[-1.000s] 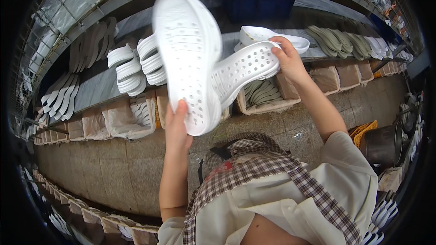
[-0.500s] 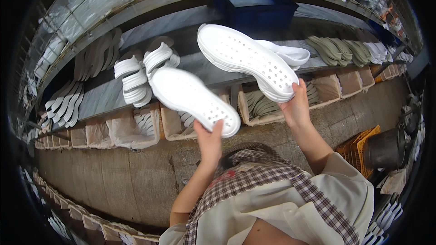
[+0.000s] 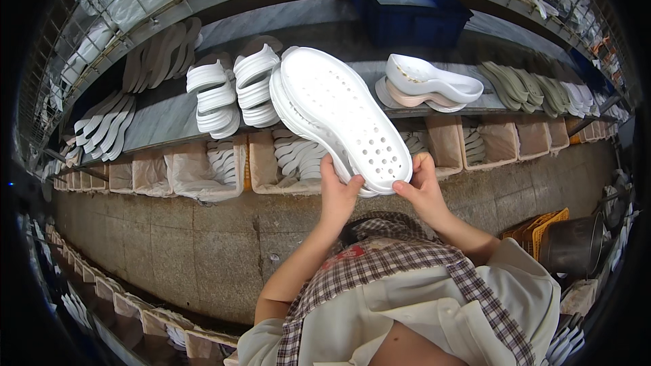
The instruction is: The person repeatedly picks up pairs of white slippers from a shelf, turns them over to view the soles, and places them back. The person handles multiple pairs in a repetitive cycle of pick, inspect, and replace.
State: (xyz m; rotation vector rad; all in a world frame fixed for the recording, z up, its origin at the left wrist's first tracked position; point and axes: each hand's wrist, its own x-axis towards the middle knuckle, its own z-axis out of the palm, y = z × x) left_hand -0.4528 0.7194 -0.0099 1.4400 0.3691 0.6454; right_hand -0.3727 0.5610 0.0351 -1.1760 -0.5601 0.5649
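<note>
**Head view: two white perforated soles held together in both hands**

Head view showed a pair of white perforated soles (image 3: 339,115) stacked one against the other, near the centre of the frame and slanting from eleven o'clock down to five o'clock. Their lower ends sat in both hands. The left hand (image 3: 337,193) was closed around the lower left edge, thumb on the near side and fingers curled behind. The right hand (image 3: 422,186) gripped the lower right end, its thumb pressed on the rim and its fingers wrapped under. Both hands were shut on the pair, which was held up in the air, clear of the shelf behind.

At ten o'clock from the soles, stacks of white soles (image 3: 234,91) stood on the grey shelf (image 3: 163,125). At two o'clock a white sole lay on a pinkish one (image 3: 427,85), and farther toward three o'clock lay a row of olive-green soles (image 3: 525,88). Below the shelf ran a line of lined bins (image 3: 203,173), several holding more white soles. At twelve o'clock a dark blue crate (image 3: 407,13) sat on the upper level. At six o'clock was the person's checked apron (image 3: 407,271) over a pale garment. At four o'clock an orange basket (image 3: 536,224) stood beside a dark metal pot (image 3: 576,244) on the concrete floor (image 3: 190,251).
</note>
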